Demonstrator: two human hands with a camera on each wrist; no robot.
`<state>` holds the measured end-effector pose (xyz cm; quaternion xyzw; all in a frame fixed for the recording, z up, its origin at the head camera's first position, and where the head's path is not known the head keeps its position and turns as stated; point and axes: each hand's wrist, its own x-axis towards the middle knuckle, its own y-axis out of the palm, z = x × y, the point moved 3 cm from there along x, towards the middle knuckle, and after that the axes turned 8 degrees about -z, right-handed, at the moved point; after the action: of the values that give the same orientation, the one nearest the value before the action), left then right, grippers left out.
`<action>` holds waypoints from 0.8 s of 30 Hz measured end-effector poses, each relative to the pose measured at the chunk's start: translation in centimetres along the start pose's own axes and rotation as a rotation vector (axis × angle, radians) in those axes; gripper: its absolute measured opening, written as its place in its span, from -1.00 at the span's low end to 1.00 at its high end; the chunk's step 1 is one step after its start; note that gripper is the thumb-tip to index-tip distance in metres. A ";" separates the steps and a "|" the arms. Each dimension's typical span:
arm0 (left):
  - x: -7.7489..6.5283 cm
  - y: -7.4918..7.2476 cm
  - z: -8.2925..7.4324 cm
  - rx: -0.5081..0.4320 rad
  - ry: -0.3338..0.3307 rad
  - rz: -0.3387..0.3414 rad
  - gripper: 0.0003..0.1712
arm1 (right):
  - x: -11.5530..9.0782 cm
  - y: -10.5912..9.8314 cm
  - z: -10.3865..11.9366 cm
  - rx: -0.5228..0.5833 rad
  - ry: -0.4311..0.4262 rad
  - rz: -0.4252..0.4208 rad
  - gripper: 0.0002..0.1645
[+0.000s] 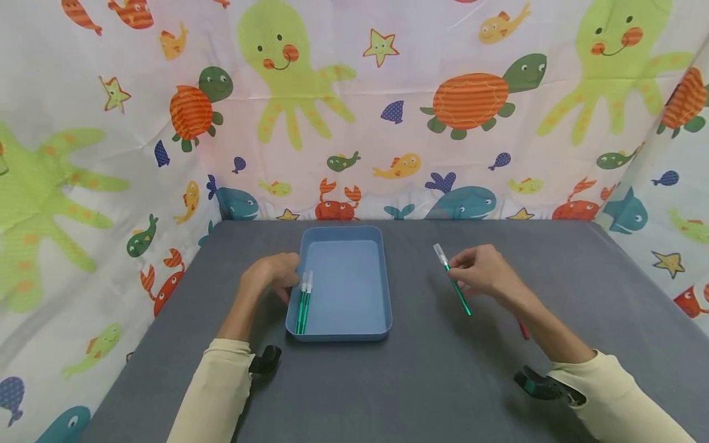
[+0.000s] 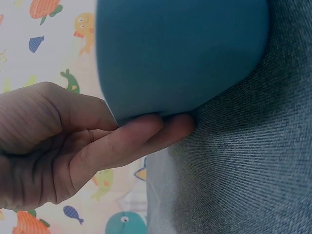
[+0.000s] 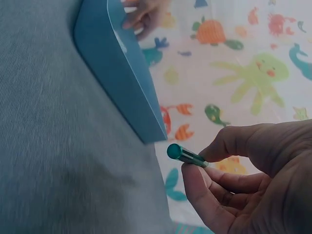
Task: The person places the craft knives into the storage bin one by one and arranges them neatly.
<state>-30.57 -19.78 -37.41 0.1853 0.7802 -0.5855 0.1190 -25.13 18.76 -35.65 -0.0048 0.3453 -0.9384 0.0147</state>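
Observation:
A blue tray point(image 1: 346, 338) lies on the grey table. My left hand point(image 1: 276, 275) grips its left side wall, and in the left wrist view the fingers point(image 2: 141, 129) press against the outside of the tray wall point(image 2: 180, 53). Two green pens point(image 1: 304, 307) with clear caps lie side by side along the tray's left edge. To the right of the tray, my right hand point(image 1: 480, 271) pinches another green pen point(image 1: 463, 300) between thumb and fingers, its clear cap pointing up and away. In the right wrist view the green end of the pen point(image 3: 181, 152) faces the camera.
A red stick-like thing point(image 1: 524, 330) lies on the table point(image 1: 432, 387), partly hidden behind my right forearm. Dark wrist cameras point(image 1: 537, 383) are strapped at both sleeves. A curtain point(image 1: 354, 123) printed with sea animals stands along the back and sides of the table.

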 end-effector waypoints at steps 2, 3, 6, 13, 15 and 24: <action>0.1 0.0 -0.1 -0.001 0.008 -0.003 -0.53 | 0.2 0.6 0.7 0.001 -0.004 0.007 -0.64; 0.2 0.1 -0.2 -0.001 0.009 -0.003 -0.53 | 0.3 0.9 1.1 0.000 -0.008 0.010 -0.64; 0.4 0.1 -0.3 -0.001 0.005 -0.002 -0.54 | 0.6 1.8 2.2 0.007 -0.021 0.014 -0.66; 0.5 0.3 -0.3 -0.031 0.001 0.005 -0.54 | 1.1 3.6 3.8 0.036 -0.033 0.035 -0.69; 0.5 0.3 -0.2 -0.031 0.010 0.006 -0.55 | 1.3 4.3 4.3 0.051 -0.031 0.048 -0.70; 0.2 0.2 0.0 -0.080 -0.002 0.014 -0.54 | 2.6 8.7 7.1 0.108 -0.020 0.117 -0.75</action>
<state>-30.65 -19.67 -37.70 0.1851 0.8016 -0.5532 0.1312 -27.37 7.45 -35.82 0.0068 0.2937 -0.9530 0.0732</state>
